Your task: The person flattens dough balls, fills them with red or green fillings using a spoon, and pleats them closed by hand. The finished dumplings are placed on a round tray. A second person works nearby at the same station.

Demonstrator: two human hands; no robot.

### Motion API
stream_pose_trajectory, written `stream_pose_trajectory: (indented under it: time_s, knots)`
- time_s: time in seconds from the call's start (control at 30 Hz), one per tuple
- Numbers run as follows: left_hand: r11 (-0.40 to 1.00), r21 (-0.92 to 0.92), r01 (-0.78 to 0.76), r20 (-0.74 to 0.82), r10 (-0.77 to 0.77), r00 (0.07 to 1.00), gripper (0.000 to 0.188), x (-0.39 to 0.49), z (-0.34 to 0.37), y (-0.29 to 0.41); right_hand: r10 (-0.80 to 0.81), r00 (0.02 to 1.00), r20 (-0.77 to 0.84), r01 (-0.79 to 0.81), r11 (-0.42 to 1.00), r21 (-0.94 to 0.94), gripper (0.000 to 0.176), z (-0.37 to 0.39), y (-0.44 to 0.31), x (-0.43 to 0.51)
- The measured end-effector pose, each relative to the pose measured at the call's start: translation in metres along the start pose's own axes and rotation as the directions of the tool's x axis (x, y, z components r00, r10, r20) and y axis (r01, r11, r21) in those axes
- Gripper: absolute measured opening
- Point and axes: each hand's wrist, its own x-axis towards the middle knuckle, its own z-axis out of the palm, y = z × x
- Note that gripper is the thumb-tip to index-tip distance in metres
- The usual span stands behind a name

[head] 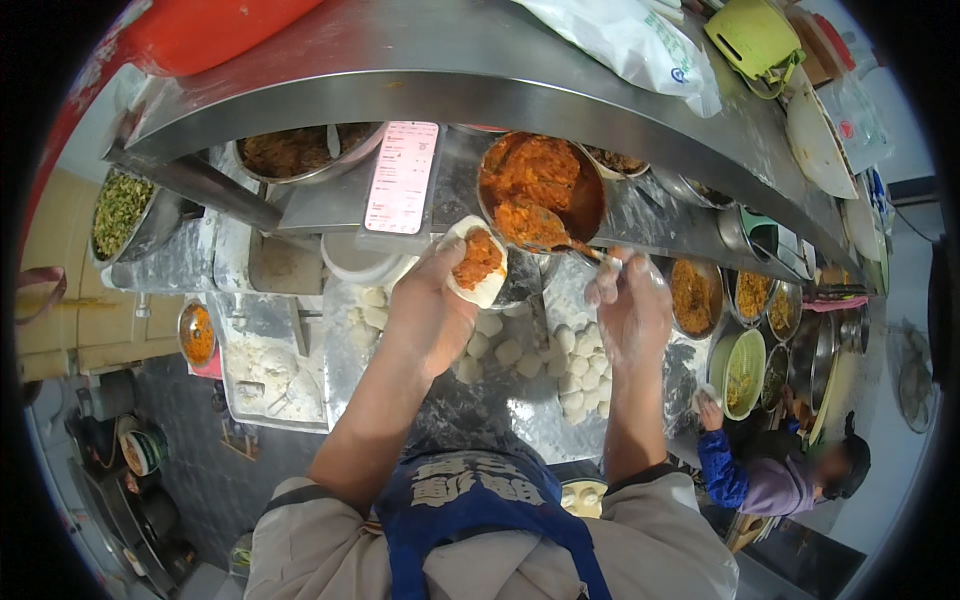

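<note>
A round dough wrapper [491,291] rests in my left hand [439,311], with orange-red filling [477,259] spread over its middle. The fingers of my right hand [630,304] close around the handle of a metal spoon [581,246]. Its bowl is loaded with the same filling and lies inside a steel bowl [598,184] of red filling, just right of the wrapper. Under my hands, several floured dough pieces [581,375] lie on the steel worktop [457,416], some grouped at the right and others scattered in the middle.
Above the worktop runs a steel shelf [420,86]. A lit phone [401,180] leans left of the filling bowl. Flour fills a tray [274,375] at the left. Bowls of shredded filling [694,300] and a green basket [739,375] stand at the right, near another person [780,472].
</note>
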Motion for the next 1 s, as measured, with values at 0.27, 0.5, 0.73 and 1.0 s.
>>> stream_pose_trajectory:
  time_s: [0.27, 0.5, 0.73, 1.0]
  knots:
    - [0.994, -0.11, 0.014, 0.101, -0.003, 0.995, 0.039, -0.002, -0.011, 0.003, -0.09, 0.67, 0.737, 0.739, 0.166, -0.653, 0.02, 0.025, -0.014, -0.056]
    - [0.996, -0.091, 0.023, 0.126, -0.011, 0.992, 0.047, -0.006, -0.015, 0.01, -0.23, 0.973, -0.014, 0.177, 0.783, -0.596, 0.024, 0.011, -0.015, 0.001]
    - [0.999, 0.016, -0.037, 0.229, 0.033, 0.973, 0.045, -0.044, -0.018, -0.003, 0.339, 0.937, -0.087, -0.34, 0.823, -0.455, 0.017, 0.017, 0.002, -0.038]
    - [0.99, 0.128, -0.065, 0.306, 0.023, 0.952, 0.045, -0.097, -0.021, -0.031, 0.132, 0.991, -0.02, -0.122, 0.835, -0.537, 0.016, 0.07, 0.011, -0.13]
